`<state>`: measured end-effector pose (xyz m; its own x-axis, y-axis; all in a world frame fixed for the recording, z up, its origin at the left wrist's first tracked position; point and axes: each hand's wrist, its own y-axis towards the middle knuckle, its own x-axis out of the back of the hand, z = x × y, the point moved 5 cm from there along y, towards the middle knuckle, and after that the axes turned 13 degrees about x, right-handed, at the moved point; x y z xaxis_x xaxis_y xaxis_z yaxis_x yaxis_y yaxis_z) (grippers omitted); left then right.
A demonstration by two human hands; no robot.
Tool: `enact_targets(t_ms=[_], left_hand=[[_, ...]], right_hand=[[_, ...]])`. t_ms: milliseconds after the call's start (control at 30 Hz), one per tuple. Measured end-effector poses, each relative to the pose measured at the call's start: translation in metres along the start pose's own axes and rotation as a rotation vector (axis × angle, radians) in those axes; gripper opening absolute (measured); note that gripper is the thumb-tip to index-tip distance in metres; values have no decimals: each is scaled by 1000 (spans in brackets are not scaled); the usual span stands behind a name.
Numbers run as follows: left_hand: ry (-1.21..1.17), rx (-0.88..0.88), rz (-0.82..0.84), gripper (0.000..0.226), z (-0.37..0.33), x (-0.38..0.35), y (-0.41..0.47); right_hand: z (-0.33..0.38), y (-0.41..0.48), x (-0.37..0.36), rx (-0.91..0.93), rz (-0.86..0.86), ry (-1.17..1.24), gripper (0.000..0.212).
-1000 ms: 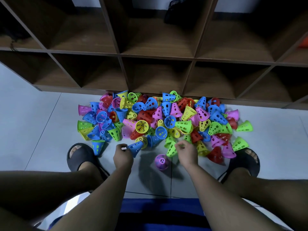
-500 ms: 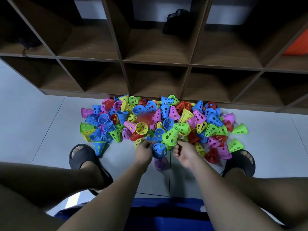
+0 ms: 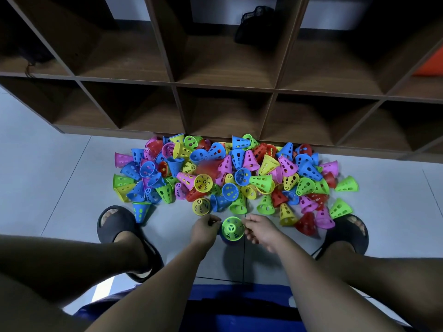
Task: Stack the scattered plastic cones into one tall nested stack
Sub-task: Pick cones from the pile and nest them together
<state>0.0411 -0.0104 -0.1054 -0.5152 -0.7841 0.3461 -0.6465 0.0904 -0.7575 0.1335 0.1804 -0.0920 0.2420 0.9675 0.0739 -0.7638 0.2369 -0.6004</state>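
The green cone point(image 3: 232, 228) is sitting on top of a short stack point(image 3: 227, 240) on the floor point(image 3: 60, 178), near the person and between the two hands. The left hand point(image 3: 205, 231) is lying at its left rim and the right hand point(image 3: 261, 232) at its right rim. Both are curling their fingers, and I cannot tell whether they are pinching the rim or merely touching it. The pile point(image 3: 239, 173) of loose cones is lying just beyond, against the shelf point(image 3: 225, 89).
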Motion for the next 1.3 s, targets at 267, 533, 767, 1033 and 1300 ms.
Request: enact_targets(t_ms=[267, 533, 767, 1033, 1300], left_hand=[[-83, 117, -24, 9, 18, 44, 36], [-94, 183, -190, 20, 23, 121, 83], [389, 96, -463, 35, 8, 194, 108], [667, 118, -395, 47, 2, 219, 106], [703, 87, -354, 29, 9, 200, 96]], right_hand=[[-17, 26, -2, -50, -159, 44, 11], [-8, 58, -4, -43, -213, 199, 39], [-16, 80, -7, -111, -233, 274, 41], [-18, 77, 2, -77, -293, 225, 45], [-17, 76, 3, -59, -291, 299, 49]])
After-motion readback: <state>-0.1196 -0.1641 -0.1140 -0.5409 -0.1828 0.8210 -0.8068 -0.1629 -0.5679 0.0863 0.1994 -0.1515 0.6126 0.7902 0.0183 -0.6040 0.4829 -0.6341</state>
